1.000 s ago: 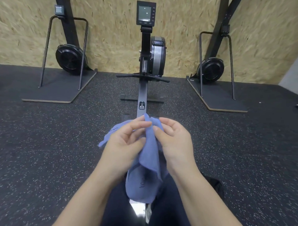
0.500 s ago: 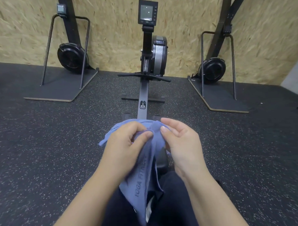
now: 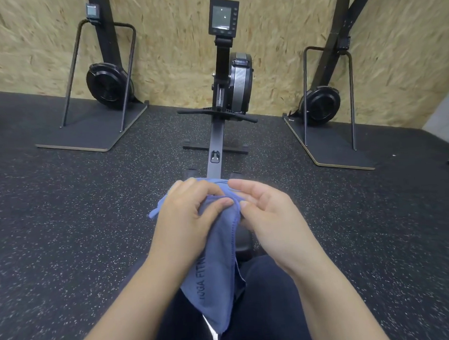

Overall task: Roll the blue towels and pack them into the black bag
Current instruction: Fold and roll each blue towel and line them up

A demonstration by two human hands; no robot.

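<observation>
A blue towel (image 3: 218, 269) with dark printed lettering hangs in front of me over my lap. My left hand (image 3: 187, 217) grips its bunched top edge, thumb over the cloth. My right hand (image 3: 265, 216) pinches the same edge from the right with its fingertips, the two hands almost touching. The towel's lower part drapes down between my dark-trousered legs. No black bag is in view.
A rowing machine (image 3: 223, 98) with a monitor stands straight ahead, its rail running under my hands. Two ski-type trainers on floor plates stand at the left (image 3: 106, 85) and right (image 3: 323, 102) against an OSB wall. Dark speckled rubber floor surrounds me.
Both hands have kept hold of the towel's top edge and shifted their fingers along it. The hanging part has turned, and printed lettering has come into sight.
</observation>
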